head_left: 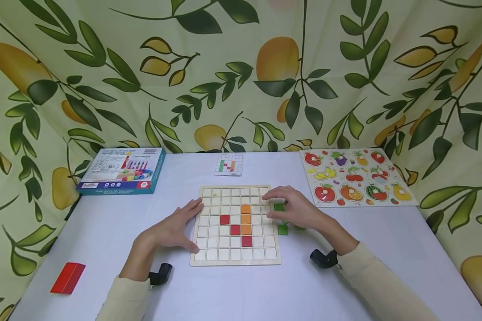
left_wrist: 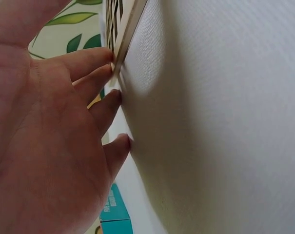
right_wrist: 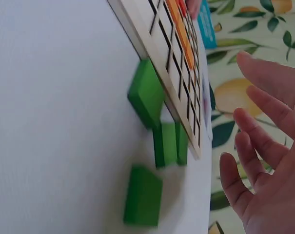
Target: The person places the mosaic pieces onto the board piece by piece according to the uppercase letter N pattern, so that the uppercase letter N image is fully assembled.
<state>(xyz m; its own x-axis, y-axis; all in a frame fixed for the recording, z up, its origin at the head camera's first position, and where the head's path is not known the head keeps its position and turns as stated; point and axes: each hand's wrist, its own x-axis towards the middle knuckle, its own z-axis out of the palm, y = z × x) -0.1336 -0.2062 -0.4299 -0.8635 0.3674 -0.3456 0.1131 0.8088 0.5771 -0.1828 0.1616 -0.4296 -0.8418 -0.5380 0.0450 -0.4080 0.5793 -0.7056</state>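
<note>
A wooden grid board (head_left: 207, 254) with pale cells lies flat on the table in the head view. On it are three orange tiles (head_left: 246, 218) stacked in one column and three red tiles (head_left: 224, 219) on a diagonal. My left hand (head_left: 170, 229) is spread along the board's left edge, fingertips and thumb at its rim. Over the right edge hovers my right hand (head_left: 299, 209), fingers apart with nothing between them. Several green tiles (head_left: 283, 229) lie beside that edge, partly under the hand; the right wrist view shows these green blocks (right_wrist: 146, 95) close to the rim.
Behind the board lies a pattern card (head_left: 229, 165) with green, red and orange squares. A boxed set (head_left: 122, 171) is at the back left, a fruit puzzle board (head_left: 357, 178) at the back right. A red block (head_left: 68, 278) sits at the front left of the white table.
</note>
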